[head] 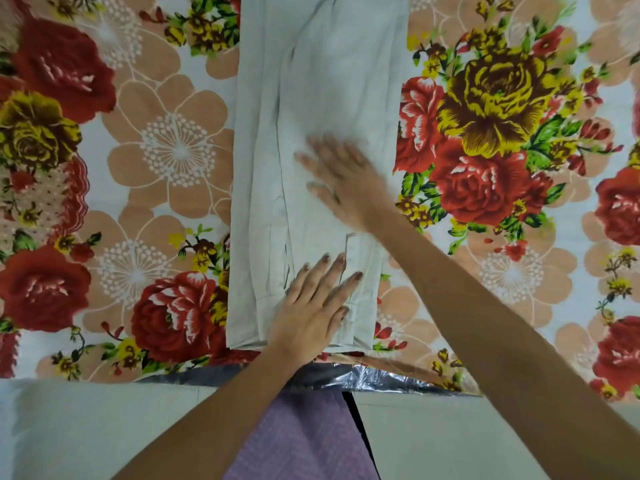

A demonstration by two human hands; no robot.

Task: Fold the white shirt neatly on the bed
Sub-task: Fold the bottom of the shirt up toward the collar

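Cloth of the white shirt (322, 98) looks light and limp under your flat, straight-fingered left hand (311, 308) and right hand (344, 178); pinch its near hem corners.

The white shirt (311, 98) lies flat on the bed, folded into a long narrow strip running from top centre of the frame down to lower centre, with lengthwise creases along its left side.

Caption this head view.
Left hand and right hand lie flat on the narrow-folded white shirt on a floral bedsheet.
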